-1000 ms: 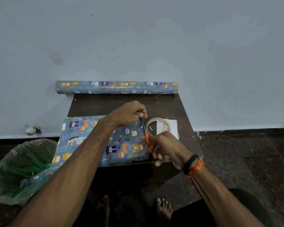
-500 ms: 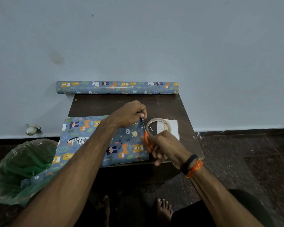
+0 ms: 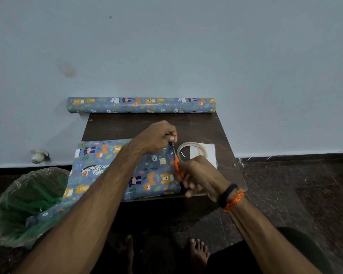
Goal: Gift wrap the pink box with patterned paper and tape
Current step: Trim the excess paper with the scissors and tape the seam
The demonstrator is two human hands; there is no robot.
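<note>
Right hand (image 3: 196,175), at centre frame, grips small orange-handled scissors (image 3: 176,162), blades pointing up toward the left hand (image 3: 156,137), whose fingertips pinch what is probably a strip of clear tape, too thin to see. Below them, the pink box lies fully covered in blue animal-print patterned paper (image 3: 111,165) on the dark brown wooden bench (image 3: 206,127), so no pink shows. Judging by this, wrapping is far along; cutting tape and sealing seams remain. Counted: one wrapped box, one clear tape roll (image 3: 192,153) right of centre, one spare paper roll (image 3: 141,105) by the wall, one pair of scissors, one green-lined bin (image 3: 28,202) at lower left.
</note>
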